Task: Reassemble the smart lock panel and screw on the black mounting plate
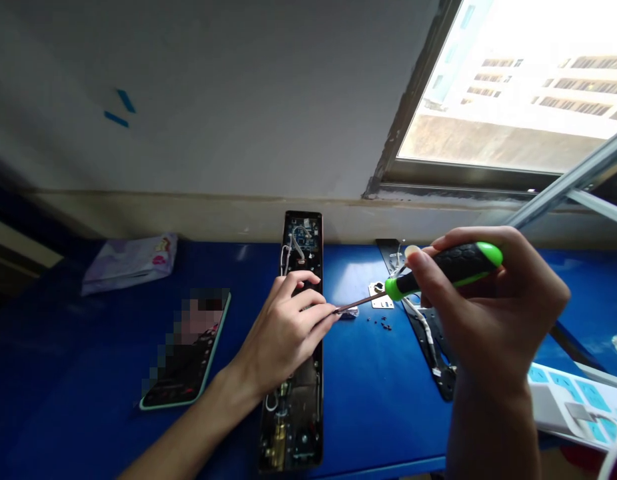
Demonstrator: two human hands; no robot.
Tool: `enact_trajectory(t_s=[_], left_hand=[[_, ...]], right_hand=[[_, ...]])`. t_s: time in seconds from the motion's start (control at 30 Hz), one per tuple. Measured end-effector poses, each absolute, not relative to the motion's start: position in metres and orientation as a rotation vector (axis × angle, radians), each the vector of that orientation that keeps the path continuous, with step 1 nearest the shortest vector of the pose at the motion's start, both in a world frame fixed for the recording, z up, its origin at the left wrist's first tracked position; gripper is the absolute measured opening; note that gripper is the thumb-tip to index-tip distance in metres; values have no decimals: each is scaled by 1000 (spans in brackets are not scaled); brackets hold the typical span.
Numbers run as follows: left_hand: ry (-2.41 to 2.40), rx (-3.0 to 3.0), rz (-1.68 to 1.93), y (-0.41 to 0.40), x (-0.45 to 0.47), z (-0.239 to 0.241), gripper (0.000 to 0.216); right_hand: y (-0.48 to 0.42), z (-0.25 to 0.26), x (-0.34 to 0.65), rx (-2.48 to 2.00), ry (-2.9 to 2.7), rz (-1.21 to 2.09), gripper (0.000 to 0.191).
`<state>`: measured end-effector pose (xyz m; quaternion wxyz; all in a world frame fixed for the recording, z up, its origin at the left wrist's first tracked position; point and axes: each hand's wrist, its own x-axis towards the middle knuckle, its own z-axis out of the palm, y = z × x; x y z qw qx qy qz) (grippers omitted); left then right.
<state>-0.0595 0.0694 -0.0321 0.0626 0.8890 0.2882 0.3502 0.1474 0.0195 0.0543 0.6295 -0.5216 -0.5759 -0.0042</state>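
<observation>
Hands: two; left hand [293, 327] arched over one long black casing [303, 373], fingers partly spread, any grip at its fingertips unclear; right hand [498, 313] curled firmly around one screwdriver [446, 268].
Screwdriver tip: one, at the left fingertips, by the casing's right edge.
Casing: lies lengthwise on one blue table [361, 413], circuit board [304, 235] at its far end.
Small dark pieces [385, 326]: several, too tiny to count, right of the casing.
Phone [208, 357]: one, left.
Tape strips [126, 101]: two, blue, on the wall.
</observation>
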Motion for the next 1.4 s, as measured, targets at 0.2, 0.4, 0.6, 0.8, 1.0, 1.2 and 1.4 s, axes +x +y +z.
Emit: enact_trajectory(t_s=[0.2,0.4,0.6,0.8,1.0,1.2,1.4], left_hand=[[829,2683,1092,67,-66,-29,12],[816,2593,1261,56,-69,-29,9],[869,2509,1341,44,-86,-38,6],[953,2380,1367,26,-108,-55,12],[993,2353,1289,3,-126,-76,22],[1091,2352,1229,1,-134,-88,36],[1122,2347,1155,14,-129,-87,40]], right_hand=[[24,54,146,-1220,-1262,29,23],[29,55,147,-1155,-1213,180,34],[22,60,136,-1122,-1413,453,46],[9,48,108,-934,-1587,371,50],[-8,39,84,-852,-1850,156,51],[-12,40,76,-807,-1922,24,41],[-6,40,78,-831,-1926,-46,41]])
